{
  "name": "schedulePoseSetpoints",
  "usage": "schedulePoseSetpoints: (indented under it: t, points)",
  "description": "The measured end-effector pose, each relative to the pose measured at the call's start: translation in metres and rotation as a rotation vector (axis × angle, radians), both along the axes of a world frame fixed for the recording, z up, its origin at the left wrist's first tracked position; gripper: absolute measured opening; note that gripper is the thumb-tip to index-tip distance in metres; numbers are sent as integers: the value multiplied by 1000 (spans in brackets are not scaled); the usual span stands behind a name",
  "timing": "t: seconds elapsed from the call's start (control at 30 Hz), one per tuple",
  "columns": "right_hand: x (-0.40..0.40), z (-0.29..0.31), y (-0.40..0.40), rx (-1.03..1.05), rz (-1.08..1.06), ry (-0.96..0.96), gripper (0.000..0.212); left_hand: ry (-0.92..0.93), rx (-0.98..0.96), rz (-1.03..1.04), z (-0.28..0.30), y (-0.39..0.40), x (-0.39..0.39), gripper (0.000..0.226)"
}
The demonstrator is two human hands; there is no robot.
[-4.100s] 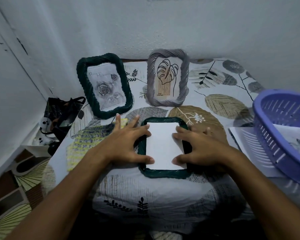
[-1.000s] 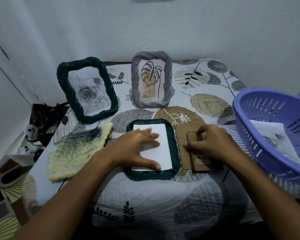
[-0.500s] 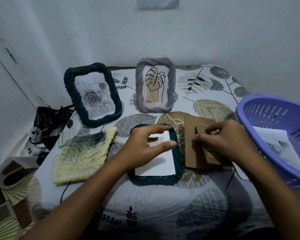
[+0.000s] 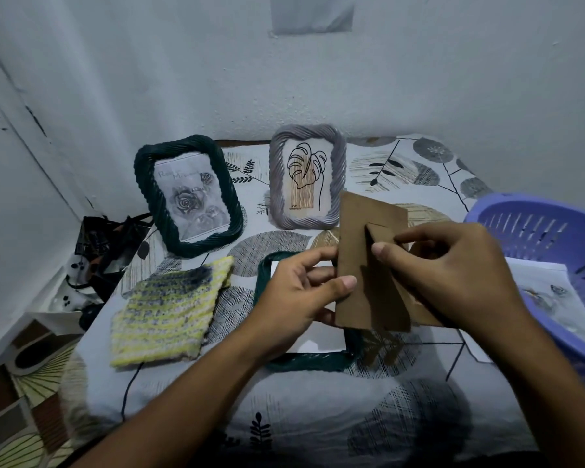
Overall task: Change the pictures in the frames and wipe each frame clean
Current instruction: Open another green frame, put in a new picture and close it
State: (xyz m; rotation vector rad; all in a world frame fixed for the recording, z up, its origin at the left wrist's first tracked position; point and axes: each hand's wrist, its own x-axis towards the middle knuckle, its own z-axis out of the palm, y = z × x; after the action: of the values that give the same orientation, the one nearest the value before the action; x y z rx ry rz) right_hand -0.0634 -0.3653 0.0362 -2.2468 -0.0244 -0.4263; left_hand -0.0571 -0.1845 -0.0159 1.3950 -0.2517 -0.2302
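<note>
Both hands hold the brown backing board (image 4: 368, 265) up over the dark green frame (image 4: 304, 363) lying face down. The left hand (image 4: 298, 298) pinches its edge; the right hand (image 4: 453, 275) pinches its stand flap. Next, I think, it drops onto the white paper (image 4: 321, 339). The knitted cloth (image 4: 169, 312) waits beside; two standing frames (image 4: 188, 194) and the purple basket (image 4: 541, 238) sit farther off.

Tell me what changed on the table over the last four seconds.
The brown backing board, which lay flat to the right of the face-down green frame, is now lifted above it. The left hand left the white paper and grips the board's left edge; the right hand pinches its stand flap. The two standing frames, the knitted cloth and the purple basket stayed put.
</note>
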Motion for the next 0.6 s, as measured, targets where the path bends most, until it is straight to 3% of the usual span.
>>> schedulePoseSetpoints:
  t: [0.13,0.37,0.53,0.6]
  points:
    - [1,-9,10,24,65,-26,51,1,-39,13,0,6,-2,38]
    - [16,-26,13,103,109,8,59,89,-159,60,5,21,0,30]
    - [29,-37,22,606,216,367,63,197,-175,101,1,32,3,23]
    - [33,-41,29,710,212,442,62,209,-108,126,-1,37,4,15]
